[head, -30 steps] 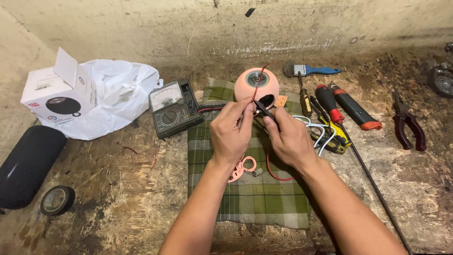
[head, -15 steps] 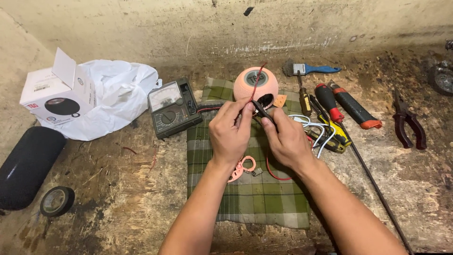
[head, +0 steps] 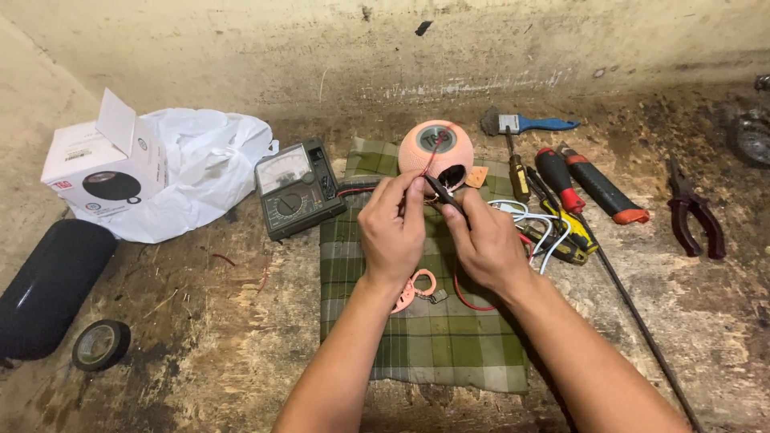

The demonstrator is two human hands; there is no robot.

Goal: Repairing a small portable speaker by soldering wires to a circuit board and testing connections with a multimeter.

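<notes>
A small round pink speaker [head: 434,146] sits at the far edge of a green plaid cloth [head: 425,337], with a dark opening on its front. My left hand [head: 393,228] pinches a thin red wire [head: 431,158] that runs up to the speaker. My right hand [head: 481,240] holds a slim black probe [head: 441,192] whose tip meets the wire just in front of the speaker. A pink ring-shaped part [head: 417,287] lies on the cloth under my left wrist. A red lead [head: 465,298] loops on the cloth below my right hand.
An analog multimeter [head: 297,188] lies left of the cloth, beside a white plastic bag [head: 204,172] and a white box [head: 100,168]. A black cylindrical speaker [head: 52,285] and tape roll [head: 100,345] are far left. Screwdrivers [head: 597,184], a blue brush [head: 529,123], pliers [head: 696,216], a rod [head: 642,329] lie right.
Both hands stayed over the cloth in front of the pink speaker, shifting only slightly. The probe and wire remain pinched between the fingertips.
</notes>
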